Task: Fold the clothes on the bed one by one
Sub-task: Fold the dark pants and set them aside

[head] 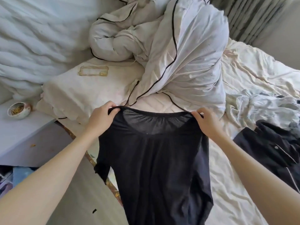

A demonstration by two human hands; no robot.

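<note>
Presently, head view: the left hand (100,118) and the right hand (206,123) each hold a grip on the top edge of a black thin knit top (154,159), fingers curled over the neckline at either shoulder. The garment hangs spread between them above the near edge of the bed with its crumpled cream sheet (253,70); its lower hem is cut off by the bottom of the frame, and one sleeve droops at the left.

Behind it lies a bunched white duvet with black piping (170,46). A clear yellowed phone case (93,71) rests on a cream pillow (84,93).

At the right edge, a dark buttoned garment (272,146) and a pale crumpled heap of clothes (263,106) lie on the sheet, both partly cropped. At left, a small bowl (19,110) stands on a pale bedside cabinet (19,135); its contents are hard to make out.
</note>
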